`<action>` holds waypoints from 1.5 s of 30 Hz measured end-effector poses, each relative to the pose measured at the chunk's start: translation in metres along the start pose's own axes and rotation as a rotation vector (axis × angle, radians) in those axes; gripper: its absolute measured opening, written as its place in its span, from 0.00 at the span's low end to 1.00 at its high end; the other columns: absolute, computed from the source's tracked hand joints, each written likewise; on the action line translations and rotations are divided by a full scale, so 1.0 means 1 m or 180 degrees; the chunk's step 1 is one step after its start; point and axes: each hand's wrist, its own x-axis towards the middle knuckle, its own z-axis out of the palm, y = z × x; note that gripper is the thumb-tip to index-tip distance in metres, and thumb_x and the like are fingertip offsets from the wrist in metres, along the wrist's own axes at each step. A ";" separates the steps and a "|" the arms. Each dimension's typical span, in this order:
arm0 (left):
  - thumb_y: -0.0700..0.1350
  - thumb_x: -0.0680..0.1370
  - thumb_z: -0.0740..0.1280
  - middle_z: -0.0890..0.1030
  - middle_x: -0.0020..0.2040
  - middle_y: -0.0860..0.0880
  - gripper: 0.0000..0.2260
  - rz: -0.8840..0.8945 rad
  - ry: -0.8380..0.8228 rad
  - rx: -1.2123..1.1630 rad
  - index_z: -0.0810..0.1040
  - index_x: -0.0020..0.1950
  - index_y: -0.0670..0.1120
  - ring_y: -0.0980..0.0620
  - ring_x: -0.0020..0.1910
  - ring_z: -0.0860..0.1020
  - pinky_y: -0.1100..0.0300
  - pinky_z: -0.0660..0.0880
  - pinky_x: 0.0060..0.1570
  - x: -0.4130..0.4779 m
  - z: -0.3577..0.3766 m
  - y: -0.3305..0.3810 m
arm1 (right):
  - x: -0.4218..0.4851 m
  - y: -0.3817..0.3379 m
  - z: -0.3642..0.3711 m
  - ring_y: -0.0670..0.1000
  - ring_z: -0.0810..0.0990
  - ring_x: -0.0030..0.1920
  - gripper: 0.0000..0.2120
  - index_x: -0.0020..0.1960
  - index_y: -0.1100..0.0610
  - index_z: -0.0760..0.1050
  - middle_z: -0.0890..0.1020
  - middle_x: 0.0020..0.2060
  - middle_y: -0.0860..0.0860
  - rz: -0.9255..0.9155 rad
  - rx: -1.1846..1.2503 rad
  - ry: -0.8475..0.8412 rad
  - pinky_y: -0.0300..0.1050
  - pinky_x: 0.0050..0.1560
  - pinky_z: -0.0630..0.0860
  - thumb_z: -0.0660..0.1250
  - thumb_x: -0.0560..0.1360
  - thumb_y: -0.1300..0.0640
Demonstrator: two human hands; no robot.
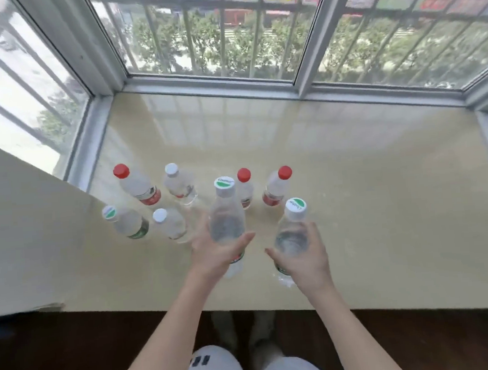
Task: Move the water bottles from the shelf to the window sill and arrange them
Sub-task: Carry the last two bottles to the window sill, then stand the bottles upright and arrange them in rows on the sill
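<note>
While six other bottles stand clustered toward the window sill's left edge, the left hand curls round one green-capped bottle and the right hand round a second bottle, both near the front edge.

On the window sill, four bottles stand in a row at the left. Two more bottles stand in front of them. Nearest, the left hand holds the left bottle and the right hand holds the right bottle beside it.
</note>
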 end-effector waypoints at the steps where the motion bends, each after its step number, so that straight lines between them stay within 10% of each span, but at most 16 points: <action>1: 0.51 0.64 0.82 0.80 0.54 0.60 0.31 -0.0034 -0.0053 -0.0074 0.74 0.63 0.53 0.65 0.54 0.78 0.72 0.74 0.49 0.007 0.006 -0.008 | 0.006 0.011 0.000 0.45 0.80 0.56 0.29 0.58 0.47 0.72 0.82 0.51 0.43 0.0055 0.0039 0.0053 0.43 0.58 0.76 0.82 0.62 0.48; 10: 0.54 0.66 0.78 0.82 0.52 0.54 0.25 0.0144 -0.0171 0.0126 0.73 0.60 0.56 0.56 0.51 0.81 0.64 0.78 0.44 0.066 0.037 -0.071 | 0.068 0.086 0.016 0.44 0.82 0.54 0.25 0.54 0.53 0.73 0.82 0.46 0.39 -0.0059 0.0272 0.0375 0.43 0.59 0.76 0.83 0.64 0.58; 14: 0.56 0.66 0.79 0.80 0.51 0.55 0.29 0.0304 -0.0198 0.0381 0.71 0.62 0.56 0.47 0.54 0.81 0.40 0.79 0.53 0.086 0.048 -0.099 | 0.090 0.106 0.026 0.47 0.82 0.54 0.25 0.53 0.54 0.72 0.82 0.47 0.42 -0.0220 0.0362 0.0518 0.43 0.59 0.76 0.83 0.62 0.57; 21: 0.49 0.67 0.80 0.78 0.51 0.61 0.27 0.0525 -0.0139 0.0712 0.71 0.61 0.50 0.69 0.50 0.75 0.76 0.69 0.47 0.096 0.061 -0.124 | 0.109 0.129 0.037 0.47 0.82 0.54 0.28 0.56 0.55 0.72 0.81 0.50 0.46 -0.0420 0.0518 0.0560 0.44 0.60 0.76 0.83 0.62 0.58; 32: 0.52 0.66 0.81 0.80 0.55 0.57 0.33 0.0786 -0.0126 0.0904 0.71 0.65 0.48 0.59 0.56 0.77 0.64 0.75 0.55 0.112 0.062 -0.140 | 0.111 0.155 0.041 0.48 0.82 0.55 0.31 0.58 0.57 0.73 0.82 0.51 0.48 -0.0350 0.0640 0.0482 0.48 0.60 0.78 0.85 0.61 0.55; 38: 0.51 0.66 0.81 0.77 0.51 0.64 0.32 0.0752 0.0045 0.0950 0.71 0.65 0.47 0.71 0.49 0.73 0.75 0.70 0.49 0.109 0.064 -0.155 | 0.111 0.156 0.051 0.50 0.81 0.58 0.38 0.62 0.55 0.71 0.82 0.55 0.47 -0.0461 0.0450 0.0370 0.57 0.62 0.76 0.85 0.59 0.45; 45: 0.54 0.65 0.81 0.78 0.53 0.57 0.32 0.0792 0.0163 0.0936 0.71 0.64 0.48 0.60 0.52 0.75 0.72 0.71 0.50 0.108 0.068 -0.156 | 0.110 0.165 0.042 0.50 0.79 0.61 0.44 0.65 0.55 0.68 0.80 0.58 0.47 -0.0458 0.0242 0.0242 0.57 0.63 0.75 0.84 0.58 0.41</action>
